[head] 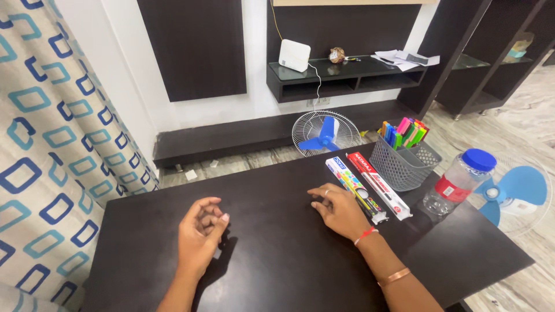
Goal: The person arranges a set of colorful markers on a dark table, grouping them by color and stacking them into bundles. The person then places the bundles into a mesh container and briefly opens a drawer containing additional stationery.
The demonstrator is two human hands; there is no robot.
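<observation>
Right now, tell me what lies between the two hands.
Only bare dark table lies between the left hand and the right hand, seen from the head view.

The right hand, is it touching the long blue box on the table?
Cannot tell. In the head view, the right hand lies right beside the long blue box; no plain gap or contact shows.

Dark counter, bright colours

The counter (277, 254) is near-black; just beyond the right fingers (321, 195) lie a multicoloured striped box (356, 190) and a red-and-white box (378, 185), then a grey mesh basket (403, 166) of neon markers (404, 133) and a blue-capped, red-labelled bottle (459, 180).
</observation>
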